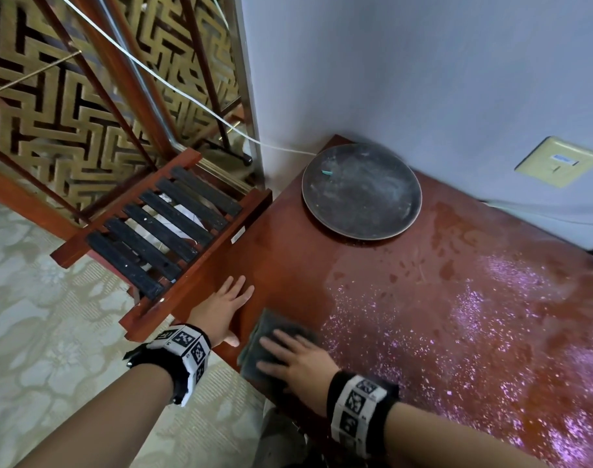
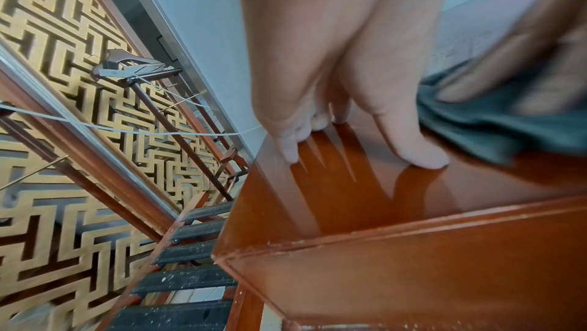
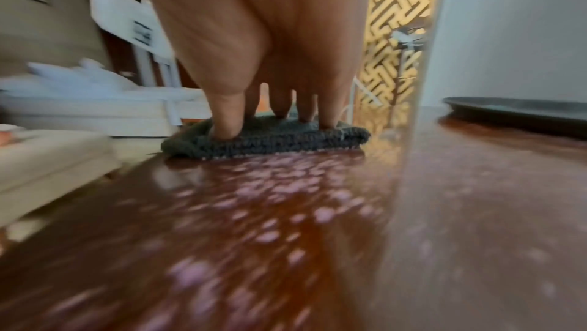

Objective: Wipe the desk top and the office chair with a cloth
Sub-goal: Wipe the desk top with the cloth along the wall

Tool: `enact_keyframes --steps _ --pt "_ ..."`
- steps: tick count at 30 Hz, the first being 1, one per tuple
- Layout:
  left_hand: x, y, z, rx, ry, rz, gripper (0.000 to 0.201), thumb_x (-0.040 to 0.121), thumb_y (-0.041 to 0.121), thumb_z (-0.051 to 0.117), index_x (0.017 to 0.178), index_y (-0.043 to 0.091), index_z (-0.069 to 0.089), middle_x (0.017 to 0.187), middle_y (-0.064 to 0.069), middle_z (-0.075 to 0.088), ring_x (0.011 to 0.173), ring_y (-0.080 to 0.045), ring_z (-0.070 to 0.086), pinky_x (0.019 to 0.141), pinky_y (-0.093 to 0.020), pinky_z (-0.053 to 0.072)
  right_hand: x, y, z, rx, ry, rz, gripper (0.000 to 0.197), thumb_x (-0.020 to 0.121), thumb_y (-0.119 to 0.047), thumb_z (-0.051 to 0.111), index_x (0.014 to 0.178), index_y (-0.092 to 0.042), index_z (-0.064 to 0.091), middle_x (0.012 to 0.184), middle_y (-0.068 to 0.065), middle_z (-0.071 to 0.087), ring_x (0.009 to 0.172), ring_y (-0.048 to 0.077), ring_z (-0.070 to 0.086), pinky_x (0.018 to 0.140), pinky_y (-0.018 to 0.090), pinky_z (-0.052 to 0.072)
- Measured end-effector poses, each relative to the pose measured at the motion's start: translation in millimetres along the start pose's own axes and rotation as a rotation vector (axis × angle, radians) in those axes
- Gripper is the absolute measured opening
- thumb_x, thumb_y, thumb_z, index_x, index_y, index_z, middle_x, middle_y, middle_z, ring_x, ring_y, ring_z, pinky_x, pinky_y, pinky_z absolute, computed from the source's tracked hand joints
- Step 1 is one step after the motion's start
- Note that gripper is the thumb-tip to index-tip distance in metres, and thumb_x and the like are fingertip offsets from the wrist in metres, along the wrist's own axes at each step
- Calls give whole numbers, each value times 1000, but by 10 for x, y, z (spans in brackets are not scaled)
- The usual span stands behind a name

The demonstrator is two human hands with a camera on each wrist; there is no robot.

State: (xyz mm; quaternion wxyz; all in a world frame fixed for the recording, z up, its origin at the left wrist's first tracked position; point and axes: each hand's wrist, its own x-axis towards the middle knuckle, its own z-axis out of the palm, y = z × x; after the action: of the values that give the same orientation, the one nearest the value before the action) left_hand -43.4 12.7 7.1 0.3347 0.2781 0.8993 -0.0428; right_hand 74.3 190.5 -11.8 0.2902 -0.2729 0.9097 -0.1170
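Just at the near left corner of the red-brown bench [image 1: 288,251], the right hand [image 1: 298,364] presses a folded grey cloth [image 1: 254,349] flat with straight fingers. Beside it, the left hand [image 1: 221,309] rests released, fingers spread on the bench edge. A round dark tray [image 1: 361,190] sits at the far corner.

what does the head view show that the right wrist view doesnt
Only the head view shows the left hand resting flat on the desk top's edge, the slatted rack beside the desk, the whole round tray and the wall plate.

Only the right wrist view shows white furniture beyond the desk edge, and the fingertips pressing into the cloth's thick pile.

Both show the right hand flat on the grey cloth, and the speckled, glossy desk top.
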Motion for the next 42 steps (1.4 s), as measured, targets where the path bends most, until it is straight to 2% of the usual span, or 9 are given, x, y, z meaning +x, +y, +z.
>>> enact_keyframes --steps 2,6,9,15,21,27,33,39,42 --pt "13 10 -19 38 -9 35 108 78 37 72 149 25 -9 156 1 -20 144 -20 -17 118 -37 7 -16 116 -32 26 6 -39 60 92 -24 55 145 -30 29 158 -4 1 146 20 -5 119 43 8" --pt "65 167 -25 -35 -10 84 107 78 40 71 150 27 -6 156 5 -19 144 -18 -18 118 -38 5 12 782 -468 5 44 231 66 92 -31 54 148 -32 19 158 -1 -4 146 18 -4 118 36 11" --pt "173 352 -30 -49 0 99 110 75 38 74 150 26 -5 156 4 -20 144 -19 -18 118 -39 4 46 971 -592 -13 19 335 69 94 -31 51 150 -31 11 158 -1 -10 146 20 -7 118 40 12" --pt "355 431 -122 -17 -24 83 118 69 37 80 150 27 -5 154 4 -25 143 -20 -19 118 -41 8 6 748 -364 -80 -39 91 64 94 -30 51 149 -32 17 158 -3 -8 146 19 -8 119 40 9" --pt "358 471 -111 -63 -2 52 120 68 31 81 150 28 -7 155 4 -23 143 -18 -18 117 -39 6 -141 1480 -811 72 92 473 68 94 -31 52 150 -30 13 158 1 -6 146 21 -4 117 34 10" --pt "389 506 -195 -65 4 41 120 68 30 82 149 31 -7 154 7 -24 143 -15 -19 118 -36 16 -171 1299 -618 -18 48 263 66 95 -31 49 149 -33 13 158 -3 -6 146 17 -5 117 35 13" --pt "401 581 -226 -72 32 17 119 69 25 81 149 31 -7 154 7 -24 143 -15 -18 112 -30 31 -274 1739 -793 87 126 494 66 95 -33 50 150 -31 13 159 -1 -1 146 19 -3 119 37 11" --pt "407 606 -221 -63 23 8 121 69 26 82 149 31 -9 153 8 -26 143 -15 -19 111 -29 32 -257 1465 -479 -5 34 238 66 94 -31 50 149 -32 13 158 -2 -7 146 20 -8 119 39 9" --pt "426 592 -210 -77 37 24 121 69 27 81 148 33 -10 152 9 -27 142 -15 -20 109 -29 35 -411 1751 -630 70 115 353 66 94 -34 51 149 -34 14 158 -5 -5 146 15 -5 119 35 12"
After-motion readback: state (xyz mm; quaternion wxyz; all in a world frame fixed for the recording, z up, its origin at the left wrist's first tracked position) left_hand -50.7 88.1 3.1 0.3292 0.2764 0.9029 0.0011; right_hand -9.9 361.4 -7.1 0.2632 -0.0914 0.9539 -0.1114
